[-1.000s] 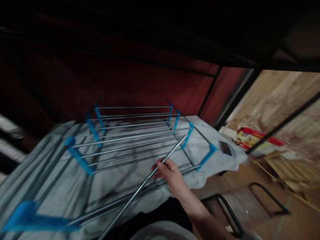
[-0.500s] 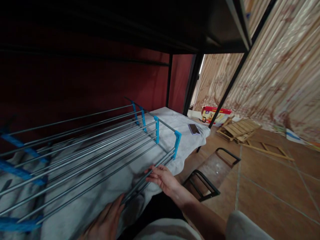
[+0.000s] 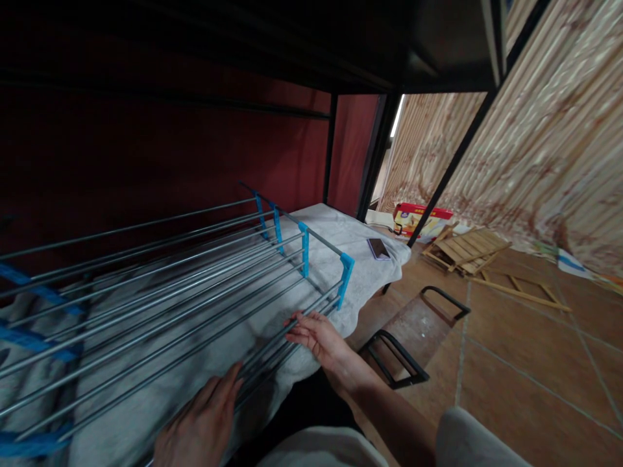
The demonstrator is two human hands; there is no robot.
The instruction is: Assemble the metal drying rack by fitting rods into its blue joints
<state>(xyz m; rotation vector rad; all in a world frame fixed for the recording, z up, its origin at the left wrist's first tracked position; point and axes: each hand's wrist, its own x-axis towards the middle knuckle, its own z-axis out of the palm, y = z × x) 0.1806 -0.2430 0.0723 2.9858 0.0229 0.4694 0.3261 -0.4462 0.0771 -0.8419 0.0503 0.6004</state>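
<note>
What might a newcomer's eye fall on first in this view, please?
Probably the metal rack with bright blue brackets, spread over the pale cloth at left and centre, the left hand and right hand at its near edge. Perhaps then the red-topped box before the curtain, right of centre.

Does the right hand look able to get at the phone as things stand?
Probably yes: the phone lies uncovered on the pale cloth. The blue bracket stands between it and the right hand at the metal rods, but the bracket's outer side looks free.
</note>
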